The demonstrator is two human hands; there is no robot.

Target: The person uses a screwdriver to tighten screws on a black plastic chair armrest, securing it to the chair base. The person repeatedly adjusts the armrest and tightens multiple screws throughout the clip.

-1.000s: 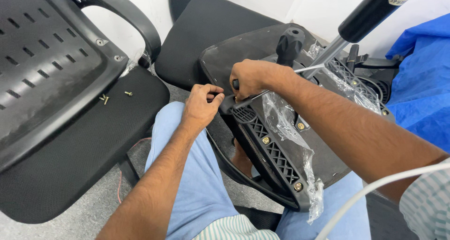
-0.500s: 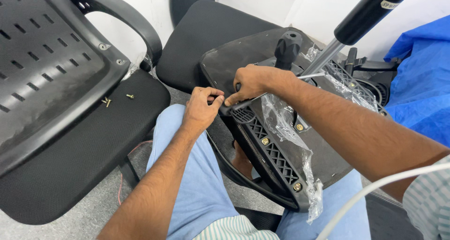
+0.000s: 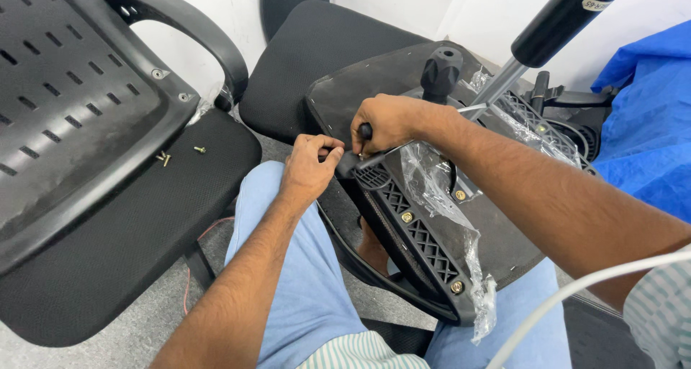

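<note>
Chair armrest bracket (image 3: 421,232), centre frame across the lap, looks stiff, bulky and fairly heavy; its ribbed edge offers hold. Right hand (image 3: 389,124) closes round a tool handle; left hand (image 3: 309,169) pinches the bracket's upper end.

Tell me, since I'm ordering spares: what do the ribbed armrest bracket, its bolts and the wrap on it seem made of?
Ribbed armrest bracket: likely moulded black plastic, matt, with lattice ribs. Bolts: metal, brassy yellow sheen, probably plated. Wrap: thin clear plastic film, crinkled and glossy.
</note>
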